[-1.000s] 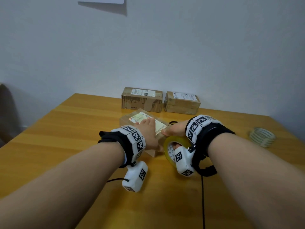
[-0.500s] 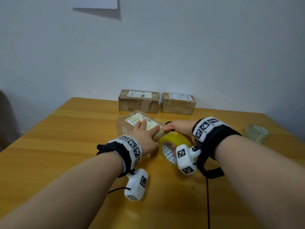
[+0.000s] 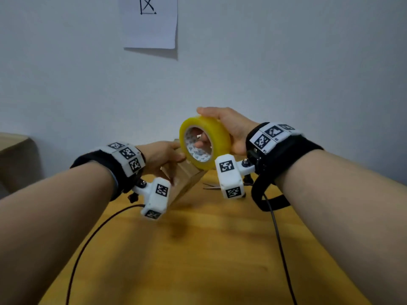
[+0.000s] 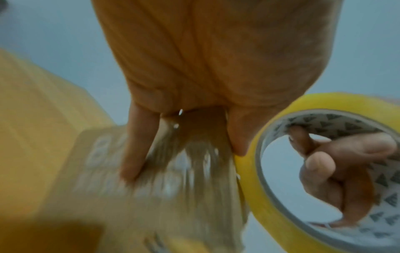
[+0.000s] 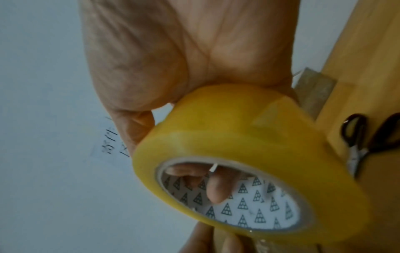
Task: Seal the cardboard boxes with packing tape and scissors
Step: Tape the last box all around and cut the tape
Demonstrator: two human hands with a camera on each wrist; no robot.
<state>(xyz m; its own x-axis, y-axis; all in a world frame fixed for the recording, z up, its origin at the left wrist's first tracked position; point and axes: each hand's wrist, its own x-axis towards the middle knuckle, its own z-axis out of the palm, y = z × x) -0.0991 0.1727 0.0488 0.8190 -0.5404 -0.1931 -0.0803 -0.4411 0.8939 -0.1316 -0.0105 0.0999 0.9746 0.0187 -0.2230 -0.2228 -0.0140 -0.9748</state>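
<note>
My left hand (image 3: pixel 169 156) grips a small cardboard box (image 3: pixel 184 180) by its upper end and holds it tilted, with its lower part near the wooden table (image 3: pixel 198 249). In the left wrist view the fingers (image 4: pixel 138 145) and thumb clamp the blurred box (image 4: pixel 173 196). My right hand (image 3: pixel 204 126) holds a yellow roll of packing tape (image 3: pixel 220 137) against the box's raised end, thumb on the rim and fingers (image 5: pixel 216 188) inside the printed core. Black-handled scissors (image 5: pixel 357 142) lie on the table behind the roll, their blades (image 3: pixel 211 186) showing under it.
A sheet of paper (image 3: pixel 149 23) hangs on the white wall behind. Black cables (image 3: pixel 88 238) run from both wrist cameras across the table toward me. Another cardboard box (image 5: pixel 314 90) lies farther back. A brown piece of furniture (image 3: pixel 13 155) stands at the far left.
The box was lying flat on the table under my left hand; now it is raised and tilted. The tape roll has risen with my right hand to the box's upper end. The head view has tipped upward.
</note>
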